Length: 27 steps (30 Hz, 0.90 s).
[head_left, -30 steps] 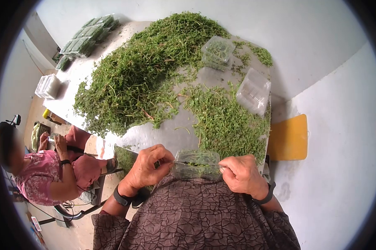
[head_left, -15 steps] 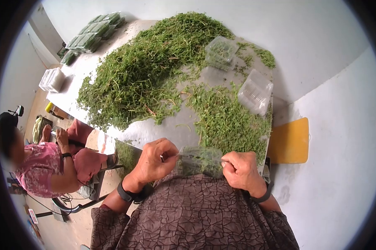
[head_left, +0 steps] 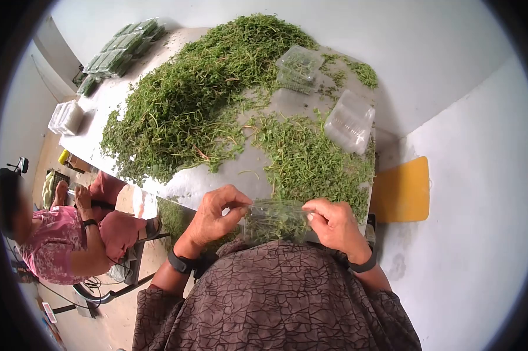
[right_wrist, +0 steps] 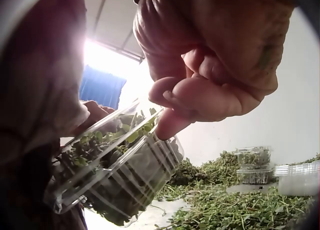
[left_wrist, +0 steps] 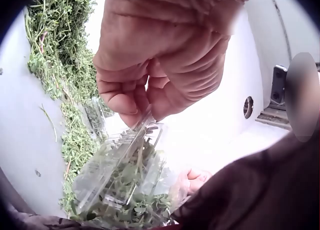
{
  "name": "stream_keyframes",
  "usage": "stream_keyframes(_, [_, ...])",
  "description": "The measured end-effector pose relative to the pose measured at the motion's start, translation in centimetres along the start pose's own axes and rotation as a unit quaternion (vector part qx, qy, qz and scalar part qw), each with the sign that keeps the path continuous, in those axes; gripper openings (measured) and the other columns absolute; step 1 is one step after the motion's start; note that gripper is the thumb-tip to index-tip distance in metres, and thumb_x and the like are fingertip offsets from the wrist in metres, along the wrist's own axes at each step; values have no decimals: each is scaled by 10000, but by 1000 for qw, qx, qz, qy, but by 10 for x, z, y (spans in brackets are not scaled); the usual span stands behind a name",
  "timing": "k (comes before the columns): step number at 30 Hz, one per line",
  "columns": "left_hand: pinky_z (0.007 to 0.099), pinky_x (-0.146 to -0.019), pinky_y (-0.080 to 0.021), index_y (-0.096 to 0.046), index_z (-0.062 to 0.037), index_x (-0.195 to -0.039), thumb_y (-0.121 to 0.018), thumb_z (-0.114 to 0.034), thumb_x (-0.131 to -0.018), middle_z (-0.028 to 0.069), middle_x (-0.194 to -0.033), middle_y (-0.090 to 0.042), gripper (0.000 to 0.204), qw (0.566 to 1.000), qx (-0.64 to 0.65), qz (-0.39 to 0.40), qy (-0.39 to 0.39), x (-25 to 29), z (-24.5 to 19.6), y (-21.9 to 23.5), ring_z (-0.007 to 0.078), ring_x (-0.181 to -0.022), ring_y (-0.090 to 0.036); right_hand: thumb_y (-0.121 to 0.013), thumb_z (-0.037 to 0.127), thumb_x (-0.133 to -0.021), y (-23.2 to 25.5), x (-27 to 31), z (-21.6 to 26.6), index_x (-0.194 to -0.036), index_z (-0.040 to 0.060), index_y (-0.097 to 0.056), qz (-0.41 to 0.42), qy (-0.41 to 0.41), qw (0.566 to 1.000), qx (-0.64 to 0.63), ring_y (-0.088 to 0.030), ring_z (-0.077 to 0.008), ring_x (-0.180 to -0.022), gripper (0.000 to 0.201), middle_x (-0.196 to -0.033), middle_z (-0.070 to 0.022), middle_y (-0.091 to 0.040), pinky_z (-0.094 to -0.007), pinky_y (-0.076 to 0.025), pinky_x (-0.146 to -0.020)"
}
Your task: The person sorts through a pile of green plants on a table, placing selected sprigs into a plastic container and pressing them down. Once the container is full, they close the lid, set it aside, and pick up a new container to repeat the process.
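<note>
A clear plastic clamshell box (head_left: 277, 225) with green leafy stems inside is held at the table's front edge, against the patterned shirt. My left hand (head_left: 218, 216) pinches its left end between thumb and fingertips; my right hand (head_left: 335, 227) pinches the right end. In the left wrist view the left hand (left_wrist: 160, 59) grips a rim corner of the box (left_wrist: 125, 175), whose lid leans close over the greens. From the right wrist, the right hand (right_wrist: 215, 64) has thumb and fingers on the rim of the box (right_wrist: 125, 160). Whether the lid is latched, I cannot tell.
A large heap of greens (head_left: 188, 99) and a smaller spread (head_left: 311, 164) cover much of the table. Clear containers (head_left: 299, 67) and empty trays (head_left: 350, 121) stand right, packed boxes (head_left: 123, 47) far left. A person in pink (head_left: 59, 245) sits left; a yellow stool (head_left: 401, 190) is right.
Both hands have moved slightly up with the box, and its lid looks flatter over the greens. The head view has shifted a little. The seated person's hands have moved slightly.
</note>
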State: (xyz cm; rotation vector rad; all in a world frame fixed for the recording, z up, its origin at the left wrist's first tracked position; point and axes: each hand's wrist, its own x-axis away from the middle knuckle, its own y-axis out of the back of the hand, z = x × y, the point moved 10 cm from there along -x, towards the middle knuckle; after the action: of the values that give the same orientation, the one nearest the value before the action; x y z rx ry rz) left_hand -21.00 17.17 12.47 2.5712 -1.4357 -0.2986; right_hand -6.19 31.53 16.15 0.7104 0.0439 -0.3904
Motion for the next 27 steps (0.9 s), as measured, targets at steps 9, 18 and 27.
stream_keyframes(9, [255, -683, -484, -647, 23, -876, -620, 13, -795, 61, -799, -614, 86, 998, 24, 3, 58, -2, 15, -2, 112, -736, -600, -602, -10, -774, -5, -3, -13, -856, -22, -666, -15, -17, 999, -38, -513, -141, -436, 105, -573, -104, -570, -276, -397, -440])
stream_keyframes(18, [261, -750, -486, -601, -22, -1179, -621, -41, -887, 56, -935, -610, 293, 997, 32, -19, 65, -15, 46, -5, 124, -822, -589, -544, -3, -836, -13, -12, -54, -900, -44, -654, -1, -145, 973, -179, -555, -82, -527, 134, -627, -52, -617, -244, -437, -482])
stream_keyframes(27, [301, -698, -512, -609, 6, -1059, -583, 37, -853, 119, -872, -619, 210, 952, -207, -217, -66, -9, 67, 45, 222, -755, -625, -567, 95, -871, 11, -43, -115, -945, -40, -659, -108, -225, 917, -311, -577, -75, -533, 180, -713, -79, -663, -200, -457, -471])
